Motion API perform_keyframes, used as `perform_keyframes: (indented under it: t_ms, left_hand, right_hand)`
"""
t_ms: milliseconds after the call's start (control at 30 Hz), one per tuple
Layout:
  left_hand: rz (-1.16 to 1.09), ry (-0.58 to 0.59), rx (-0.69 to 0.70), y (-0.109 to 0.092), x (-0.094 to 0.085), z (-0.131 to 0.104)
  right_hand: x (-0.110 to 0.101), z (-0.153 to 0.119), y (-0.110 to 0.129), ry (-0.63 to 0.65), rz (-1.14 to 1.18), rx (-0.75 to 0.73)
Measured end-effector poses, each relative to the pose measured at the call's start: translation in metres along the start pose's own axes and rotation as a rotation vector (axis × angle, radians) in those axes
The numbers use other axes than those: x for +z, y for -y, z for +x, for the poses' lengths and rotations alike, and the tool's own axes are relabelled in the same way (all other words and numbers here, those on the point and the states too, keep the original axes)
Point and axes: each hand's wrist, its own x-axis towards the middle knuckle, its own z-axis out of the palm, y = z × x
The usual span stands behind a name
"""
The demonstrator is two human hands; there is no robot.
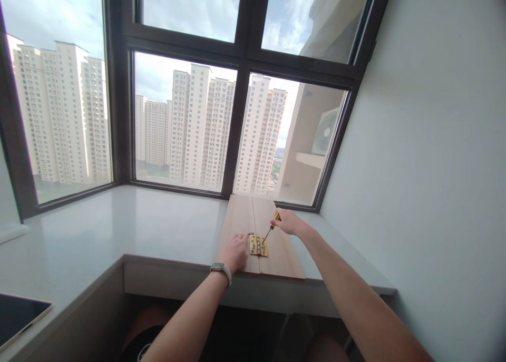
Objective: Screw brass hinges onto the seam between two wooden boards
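Note:
Two light wooden boards (276, 256) lie side by side on the white sill, with a gold hinge (259, 245) across the seam between them. My right hand (286, 222) is closed around the yellow and black handle of a screwdriver (275, 219), whose tip reaches down to the right leaf of the hinge. My left hand (236, 253) rests on the left board at the hinge's left edge, its fingers bent together; a small metal piece shows by the fingertips. Whether the left fingers grip it is hidden. Several small screws appear to lie on the hinge.
A dark flat device (21, 315) with a light rim lies at the lower left. The white sill (174, 225) ends in a front edge above my legs. Dark-framed windows (233, 114) stand behind, and a white wall (427, 140) rises at the right.

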Motion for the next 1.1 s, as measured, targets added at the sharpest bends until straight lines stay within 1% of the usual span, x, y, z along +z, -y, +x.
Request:
perform_keyframes:
  t_ms: [133, 300, 367, 500, 600, 733, 833, 900, 967, 1100]
  left_hand:
    - [0.002, -0.012, 0.008, 0.0005, 0.0008, 0.0001]
    - [-0.001, -0.008, -0.004, 0.0001, 0.0007, -0.0003]
    - [-0.010, -0.002, -0.009, 0.0001, 0.0009, -0.0002]
    - [-0.022, -0.018, 0.003, 0.0007, 0.0021, 0.0001]
    - [-0.017, -0.020, 0.001, 0.0008, 0.0024, 0.0001]
    - [-0.002, -0.006, -0.009, -0.0003, 0.0015, 0.0000]
    - [-0.010, -0.005, -0.014, -0.0011, 0.0009, 0.0001]
    - [-0.016, -0.005, -0.013, -0.0015, 0.0008, 0.0003]
    - [-0.013, -0.002, -0.013, -0.0019, 0.0009, 0.0004]
    - [-0.006, -0.004, -0.023, -0.0017, 0.0015, 0.0004]
  right_hand:
    - [0.0007, -0.0011, 0.0054, -0.014, -0.091, 0.060]
    - [0.0002, -0.0002, 0.0060, -0.012, -0.144, 0.081]
    - [-0.0002, 0.0007, 0.0040, -0.011, -0.132, 0.062]
    - [-0.0021, 0.0030, -0.0003, 0.014, -0.097, -0.020]
    - [-0.0026, 0.0037, -0.0020, 0.029, -0.073, -0.045]
    - [-0.0006, 0.0028, -0.0017, 0.013, -0.026, -0.009]
    - [0.0009, 0.0020, 0.0004, 0.017, -0.056, 0.057]
    - [0.0011, 0.0016, 0.0026, 0.009, -0.076, 0.074]
    - [0.0009, 0.0011, 0.0047, 0.003, -0.080, 0.064]
    - [-0.0014, -0.0015, 0.0059, 0.019, -0.034, -0.009]
